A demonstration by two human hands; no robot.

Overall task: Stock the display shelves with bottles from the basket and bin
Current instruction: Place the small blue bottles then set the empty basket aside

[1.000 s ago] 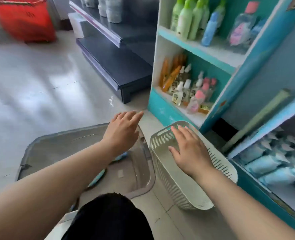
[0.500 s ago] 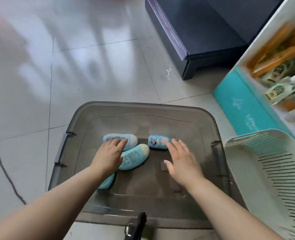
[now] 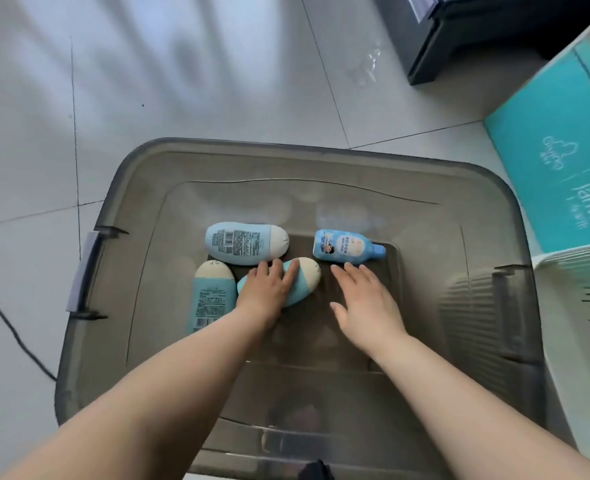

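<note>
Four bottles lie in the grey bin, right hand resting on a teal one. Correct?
Wrong hand: the head view shows the left hand on that teal bottle; the right hand holds nothing. The rest stands.

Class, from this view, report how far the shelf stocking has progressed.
Done: cannot tell, shelves are out of view. In hand: left hand rests on a teal bottle in the bin; right hand is open by the blue bottle. Left: all four bottles need shelving.

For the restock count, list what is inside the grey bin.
Four bottles lie in the grey bin: one teal bottle, a second teal bottle, a third teal bottle partly covered by the left hand, and a blue-capped bottle. Forearms hide some floor.
</note>
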